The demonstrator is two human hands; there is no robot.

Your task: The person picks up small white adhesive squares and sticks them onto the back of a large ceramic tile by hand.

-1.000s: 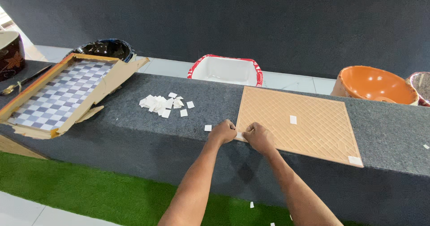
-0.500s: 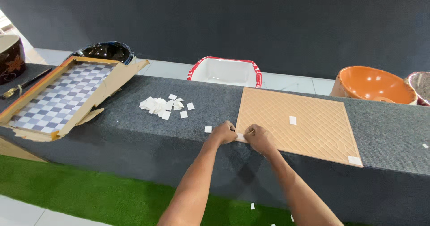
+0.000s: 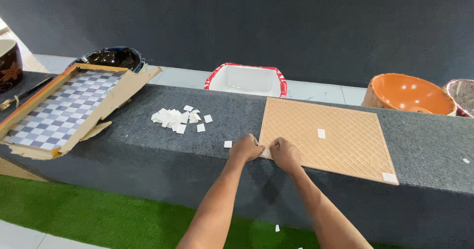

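Dark wall behind, grey carpeted ledge [image 3: 148, 145] in front of us, green turf strip on the floor below. On the ledge lies a tan tile [image 3: 326, 138], ribbed back up, flat, its near-left corner right at the ledge's front edge. Our left hand [image 3: 245, 148] and right hand [image 3: 285, 154] meet at that corner, fingertips pinched down on a small white pad [image 3: 266, 152] that barely shows between them. We cannot tell if it is gripped or just pressed flat; both hands are curled and close together, nearly touching.

Two more pads are on the tile already: a centre pad [image 3: 321, 133] and a corner pad [image 3: 389, 177] at the near-right. A stray pad [image 3: 227, 144] lies just beside the left hand, and a pile of white squares [image 3: 175, 118] sits further left, well apart.

To do this step well, we judge: keep the pad square to the corner, inside both edges, and press evenly so no edge lifts. Steady the tile so it doesn't slide off the ledge.

A boxed checkered tile [image 3: 59, 111] rests tilted far left, with a white basin [image 3: 246, 79] and an orange basin [image 3: 409, 93] behind the ledge.
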